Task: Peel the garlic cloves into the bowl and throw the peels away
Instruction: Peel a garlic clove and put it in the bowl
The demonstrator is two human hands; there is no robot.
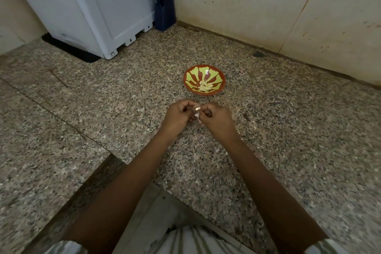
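**peelz_q:** So where's the garlic clove (197,108) at this point, and who's got it?

**granite_guy:** Both hands have it. The left hand (179,116) and right hand (216,118) are knuckle to knuckle just above the tabletop (288,134), fingers curled in. The clove is pinched between the thumbs and fingertips right where the two meet, so neither hand is loose or free. There's a pale scrap (197,115) hanging just under the pinch. I'd guess that's skin coming off, but it's tiny so don't quote me.

**peelz_q:** Which way does the clove point? Matters for stripping the skin.

**granite_guy:** Honestly can't tell. Only a small brownish-pale bit pokes out between the fingers, not enough to read its long axis.

**peelz_q:** And the bowl?

**granite_guy:** The bowl (221,78) sits straight ahead of the hands, away from the body and a touch to the right. It's near them but not touching. It's a red one with yellow-green petals, and a small heap of peeled cloves (204,86) lies in the bottom. Since it's off to the right, I'd say the right hand has the shorter trip for the drop: a short push forward, then let go over the heap.

**peelz_q:** Then the peels go where?

**granite_guy:** No bin anywhere in shot. There's just a white appliance (82,10) at the back left and the tiled wall, so that part's a mystery from here.
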